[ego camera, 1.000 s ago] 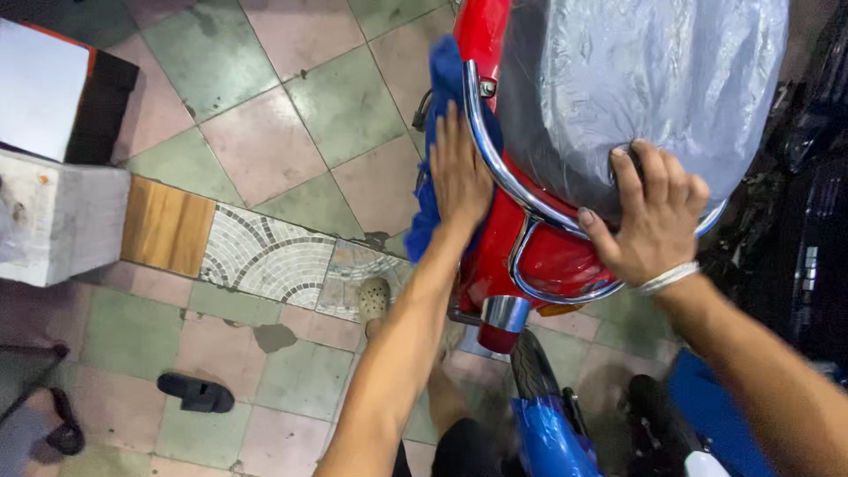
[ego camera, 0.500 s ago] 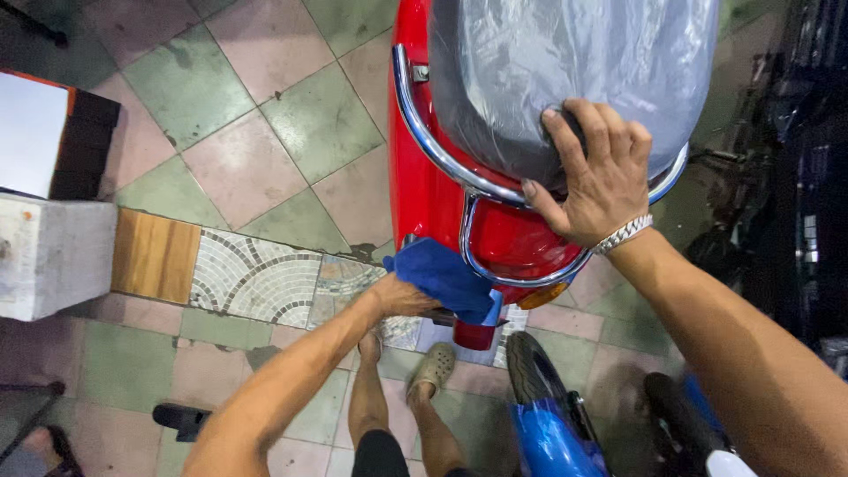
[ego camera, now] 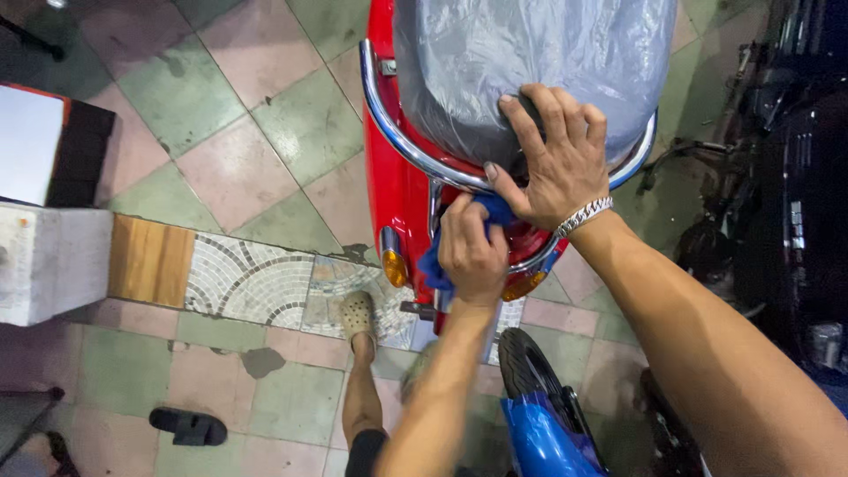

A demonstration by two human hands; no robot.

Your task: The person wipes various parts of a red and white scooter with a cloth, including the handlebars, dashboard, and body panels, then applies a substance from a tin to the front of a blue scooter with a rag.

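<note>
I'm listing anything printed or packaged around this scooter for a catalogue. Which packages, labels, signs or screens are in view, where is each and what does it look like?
Plastic wrap: clear grey film over the scooter seat, top centre, under the right hand.
Box: far left on a ledge, white top, black side, orange edge.
Pale markings: small, on the dark vehicle at right; too blurred to describe.
No signs or screens show.

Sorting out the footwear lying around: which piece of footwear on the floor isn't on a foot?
The black sandal on the tiled floor at lower left. It lies alone, while the tan clog beside the red scooter is worn on the person's foot.
</note>
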